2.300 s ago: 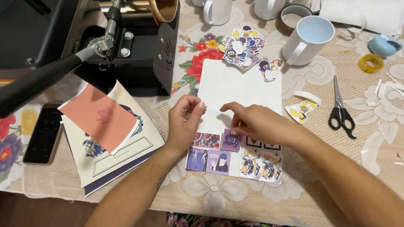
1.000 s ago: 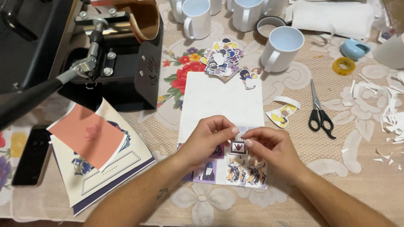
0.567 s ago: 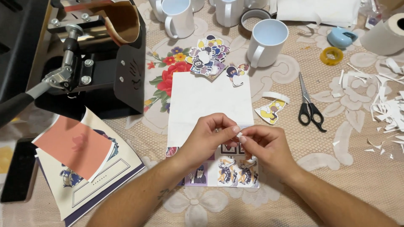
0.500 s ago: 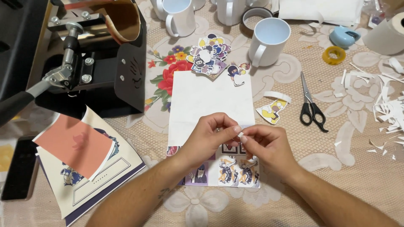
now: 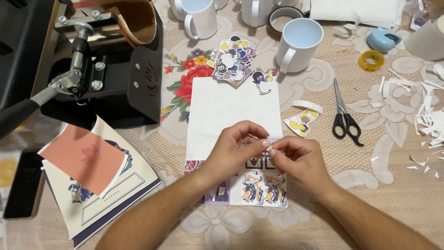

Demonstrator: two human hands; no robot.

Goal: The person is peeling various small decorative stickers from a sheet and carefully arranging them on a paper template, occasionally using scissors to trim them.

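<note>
A white sheet lies on the lace tablecloth, with a row of printed sticker pictures along its near edge. Both hands meet over that edge. My left hand and my right hand pinch a small sticker piece between thumb and fingertips, just above the printed row. The piece is mostly hidden by my fingers. A pile of cut-out stickers rests at the sheet's far edge.
A black mug press stands at the left, beside printed sheets. White mugs stand at the back. Scissors, a yellow tape roll, a cut cartoon sticker and paper scraps lie to the right. A dark phone is at far left.
My hands have come together from resting apart on the sheet and now pinch a small sticker piece. The view has shifted slightly.
</note>
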